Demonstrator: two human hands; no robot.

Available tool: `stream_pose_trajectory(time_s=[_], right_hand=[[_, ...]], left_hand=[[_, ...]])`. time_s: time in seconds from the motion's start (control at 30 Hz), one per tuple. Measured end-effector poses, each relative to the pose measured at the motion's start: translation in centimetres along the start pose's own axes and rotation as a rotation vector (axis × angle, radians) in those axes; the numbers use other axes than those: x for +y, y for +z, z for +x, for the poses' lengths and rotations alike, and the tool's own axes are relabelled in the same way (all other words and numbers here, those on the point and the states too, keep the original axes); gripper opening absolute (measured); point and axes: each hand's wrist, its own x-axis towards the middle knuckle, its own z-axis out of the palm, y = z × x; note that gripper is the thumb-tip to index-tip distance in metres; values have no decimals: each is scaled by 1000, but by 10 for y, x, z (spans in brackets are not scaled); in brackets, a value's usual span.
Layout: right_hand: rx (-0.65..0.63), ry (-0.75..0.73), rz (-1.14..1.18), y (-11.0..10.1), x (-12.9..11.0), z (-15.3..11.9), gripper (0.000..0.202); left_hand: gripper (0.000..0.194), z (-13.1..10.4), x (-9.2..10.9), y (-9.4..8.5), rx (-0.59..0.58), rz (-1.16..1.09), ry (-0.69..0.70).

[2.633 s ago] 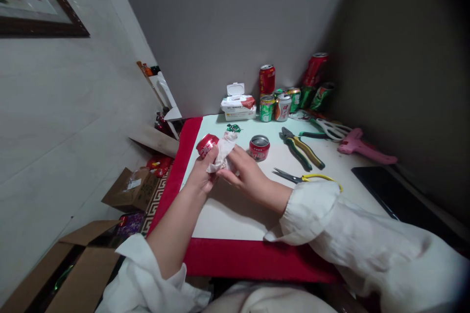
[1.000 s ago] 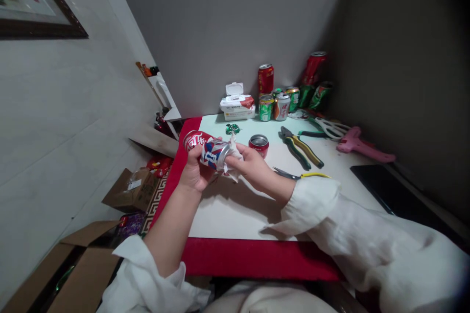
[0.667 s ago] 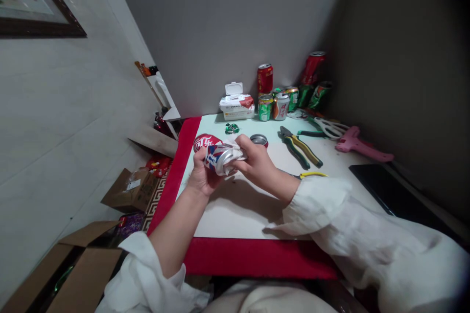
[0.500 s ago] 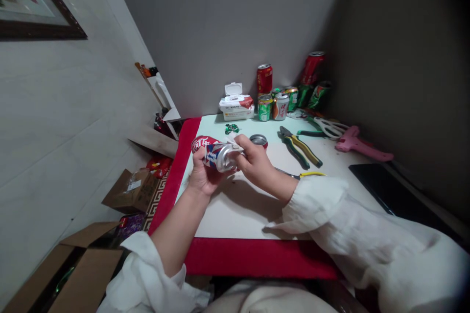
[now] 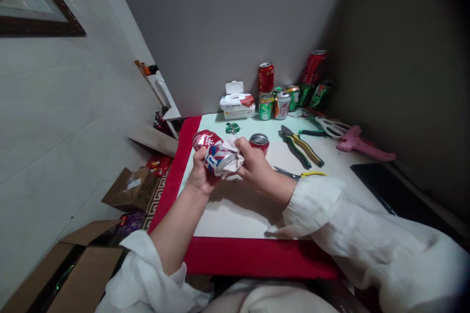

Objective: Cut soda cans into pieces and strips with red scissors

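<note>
One table (image 5: 227, 222), white with a red border, beneath both hands. At three o'clock from the can (image 5: 215, 158), pliers (image 5: 298, 148); just below those, scissors (image 5: 302, 175). With the left hand (image 5: 202, 174), clasps the can above the table, fingers curled round, thumb on top. Tilts it, red end toward eleven o'clock, other end toward five. As thin metal, probably light, slick and easily dented; best held round the middle, without squeezing, clear of any sharp edge. At two o'clock, near the right hand (image 5: 255, 162), a cut can (image 5: 262, 148), upright. With that hand, pinches crumpled tissue (image 5: 233, 155) against the can's lower end, some fingertips hidden. At one o'clock, green scraps (image 5: 232, 128).
</note>
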Motion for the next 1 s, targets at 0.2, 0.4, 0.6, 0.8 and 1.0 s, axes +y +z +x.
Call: stream_pose_trajectory(time_s=[0.2, 0.4, 0.6, 0.8, 1.0], right_hand=[[119, 58, 294, 4, -2, 7, 40], [14, 50, 96, 17, -6, -3, 82], [6, -230, -81, 14, -4, -3, 72], [104, -84, 129, 5, -16, 0, 59], [-22, 546, 989, 9, -20, 8, 31]], left_hand=[[60, -1, 2, 4, 20, 1, 97], [47, 6, -4, 6, 116, -13, 192], [40, -1, -8, 16, 146, 15, 224], [42, -5, -7, 11, 71, 59, 198], [66, -16, 10, 7, -41, 159, 345]])
